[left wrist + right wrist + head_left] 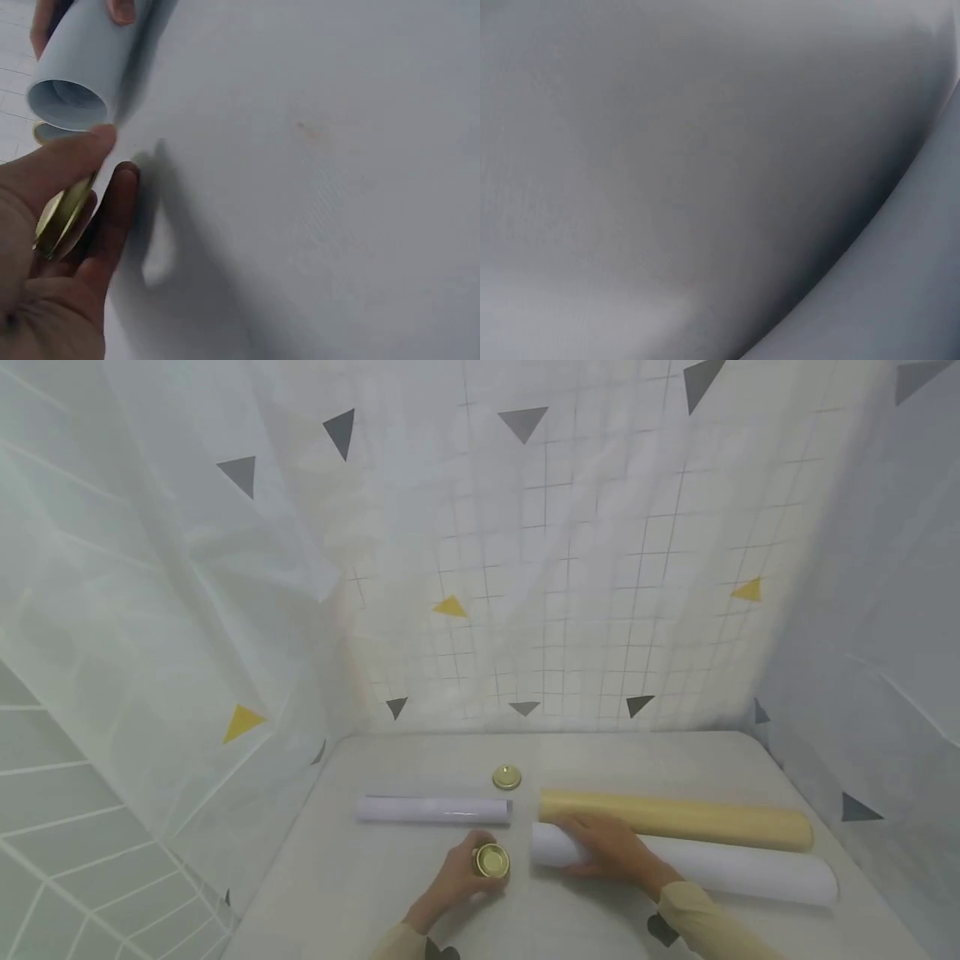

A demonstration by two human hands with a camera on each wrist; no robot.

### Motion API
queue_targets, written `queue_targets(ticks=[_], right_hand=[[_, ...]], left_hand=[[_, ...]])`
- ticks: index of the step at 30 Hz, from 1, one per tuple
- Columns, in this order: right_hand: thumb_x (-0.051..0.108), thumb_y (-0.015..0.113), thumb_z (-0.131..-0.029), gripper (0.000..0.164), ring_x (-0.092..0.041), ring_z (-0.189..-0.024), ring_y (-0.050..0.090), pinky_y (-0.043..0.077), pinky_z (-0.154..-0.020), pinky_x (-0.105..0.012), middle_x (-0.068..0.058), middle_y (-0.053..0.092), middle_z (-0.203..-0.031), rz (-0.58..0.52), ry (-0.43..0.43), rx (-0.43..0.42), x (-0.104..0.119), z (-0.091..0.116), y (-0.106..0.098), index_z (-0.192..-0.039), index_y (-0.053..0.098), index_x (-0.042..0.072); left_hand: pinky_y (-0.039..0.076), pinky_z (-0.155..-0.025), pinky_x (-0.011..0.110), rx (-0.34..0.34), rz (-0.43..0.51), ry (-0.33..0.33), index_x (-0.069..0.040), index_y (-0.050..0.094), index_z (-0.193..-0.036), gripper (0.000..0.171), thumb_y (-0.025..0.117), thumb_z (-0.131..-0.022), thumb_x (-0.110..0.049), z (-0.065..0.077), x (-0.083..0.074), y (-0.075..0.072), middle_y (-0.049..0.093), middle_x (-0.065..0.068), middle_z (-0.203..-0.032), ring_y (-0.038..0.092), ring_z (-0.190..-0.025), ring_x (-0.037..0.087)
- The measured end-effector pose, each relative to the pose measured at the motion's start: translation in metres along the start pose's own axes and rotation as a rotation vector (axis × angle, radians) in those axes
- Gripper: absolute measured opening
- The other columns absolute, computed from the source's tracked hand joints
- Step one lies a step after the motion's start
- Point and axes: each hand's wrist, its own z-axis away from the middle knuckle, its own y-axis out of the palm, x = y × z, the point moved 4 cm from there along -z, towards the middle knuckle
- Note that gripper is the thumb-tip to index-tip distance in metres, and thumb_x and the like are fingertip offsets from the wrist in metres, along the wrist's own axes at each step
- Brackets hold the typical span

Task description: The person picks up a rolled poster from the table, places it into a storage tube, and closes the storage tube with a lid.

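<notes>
On the white tabletop (322,893), furthest left, lies a glossy white rolled sheet, slim and tubular (435,811); its long axis runs left to right, almost square to the person's line of view, and its right end is nearest the lids.

Next, the left hand (462,870) grips a round, shallow, gold-coloured metallic lid (492,862) at its edge, thumb on the near side and fingers on the far side. The lid's recessed face is turned up toward the head camera. Beyond it, a second round gold-coloured metallic lid (507,777) lies flat on the tabletop, well apart from the hand.

To the right, a thick, matt white, hollow tube (735,868) lies with its open left end pointing toward the left hand, as the left wrist view shows. Its long axis slants slightly, the right end nearer the person. The right hand (611,847) grasps it near that open end, fingers over the top and thumb on the near side. Just behind, a smooth yellow cylindrical roll (675,818) lies nearly parallel, its right end also slightly nearer.
</notes>
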Motion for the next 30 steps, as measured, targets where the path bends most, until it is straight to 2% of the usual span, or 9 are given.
queue_targets(ticks=[5, 9, 12, 16, 20, 22, 25, 28, 30], right_hand=[[0.053, 0.092, -0.064, 0.083, -0.014, -0.092, 0.070, 0.061, -0.078, -0.035, 0.002, 0.074, -0.114, -0.009, -0.018, -0.025, 0.002, 0.001, -0.001, -0.134, 0.065, 0.015], [0.051, 0.092, -0.063, 0.084, -0.014, -0.092, 0.070, 0.060, -0.077, -0.035, 0.002, 0.074, -0.114, -0.005, -0.020, -0.025, 0.004, 0.001, -0.001, -0.134, 0.064, 0.015], [0.050, 0.093, -0.062, 0.084, -0.015, -0.093, 0.070, 0.060, -0.078, -0.036, 0.001, 0.074, -0.115, -0.001, -0.016, -0.021, 0.004, 0.001, -0.003, -0.133, 0.065, 0.013], [0.050, 0.093, -0.062, 0.083, -0.015, -0.094, 0.070, 0.060, -0.078, -0.035, 0.000, 0.074, -0.117, -0.010, -0.018, -0.013, 0.006, -0.001, -0.005, -0.131, 0.065, 0.013], [0.051, 0.092, -0.063, 0.082, -0.015, -0.093, 0.070, 0.059, -0.078, -0.035, 0.001, 0.074, -0.116, -0.016, -0.017, 0.003, 0.007, -0.001, -0.005, -0.130, 0.065, 0.013], [0.051, 0.092, -0.064, 0.082, -0.014, -0.093, 0.070, 0.059, -0.078, -0.035, 0.002, 0.074, -0.116, -0.015, -0.011, 0.011, 0.006, -0.001, -0.003, -0.131, 0.065, 0.013], [0.052, 0.092, -0.063, 0.082, -0.014, -0.093, 0.070, 0.060, -0.079, -0.035, 0.002, 0.074, -0.116, -0.011, -0.008, 0.009, 0.004, -0.001, -0.002, -0.131, 0.065, 0.014], [0.052, 0.092, -0.062, 0.083, -0.013, -0.092, 0.070, 0.059, -0.078, -0.034, 0.002, 0.074, -0.115, -0.006, -0.016, -0.010, 0.004, -0.001, -0.001, -0.130, 0.066, 0.015], [0.053, 0.093, -0.061, 0.083, -0.012, -0.092, 0.069, 0.059, -0.077, -0.034, 0.003, 0.074, -0.114, -0.001, -0.022, -0.024, 0.005, -0.001, -0.002, -0.130, 0.066, 0.015]], left_hand=[[0.051, -0.100, 0.056, -0.016, 0.017, 0.010, -0.015, 0.054, -0.125, 0.068, 0.089, -0.067, -0.009, -0.002, -0.008, 0.000, 0.073, 0.018, -0.123, 0.067, -0.114, 0.037], [0.048, -0.104, 0.064, -0.015, 0.033, -0.033, -0.016, 0.051, -0.127, 0.069, 0.086, -0.069, -0.003, -0.005, -0.011, 0.002, 0.069, 0.019, -0.130, 0.064, -0.120, 0.042], [0.046, -0.107, 0.067, -0.016, 0.123, -0.093, -0.016, 0.050, -0.129, 0.066, 0.080, -0.073, 0.001, -0.007, -0.010, 0.003, 0.068, 0.015, -0.135, 0.062, -0.125, 0.042], [0.050, -0.104, 0.062, -0.052, 0.263, -0.187, -0.014, 0.048, -0.130, 0.063, 0.071, -0.075, 0.006, -0.007, -0.006, 0.002, 0.070, 0.012, -0.134, 0.062, -0.125, 0.040], [0.055, -0.099, 0.052, -0.084, 0.331, -0.243, -0.008, 0.047, -0.134, 0.062, 0.067, -0.078, 0.008, -0.009, -0.005, 0.001, 0.070, 0.015, -0.134, 0.063, -0.123, 0.037], [0.058, -0.093, 0.044, -0.077, 0.370, -0.269, -0.006, 0.047, -0.138, 0.057, 0.065, -0.085, 0.003, -0.010, -0.007, 0.002, 0.069, 0.016, -0.134, 0.066, -0.118, 0.032], [0.059, -0.080, 0.032, -0.057, 0.424, -0.301, -0.003, 0.047, -0.142, 0.046, 0.058, -0.099, -0.015, -0.014, -0.011, 0.003, 0.068, 0.018, -0.130, 0.069, -0.107, 0.024], [0.057, -0.071, 0.027, -0.055, 0.436, -0.325, -0.003, 0.051, -0.141, 0.044, 0.045, -0.108, -0.032, -0.017, -0.016, 0.006, 0.069, 0.018, -0.126, 0.069, -0.096, 0.017], [0.056, -0.067, 0.027, -0.068, 0.442, -0.323, -0.002, 0.055, -0.138, 0.046, 0.039, -0.110, -0.035, -0.018, -0.019, 0.007, 0.070, 0.019, -0.124, 0.069, -0.092, 0.017]])
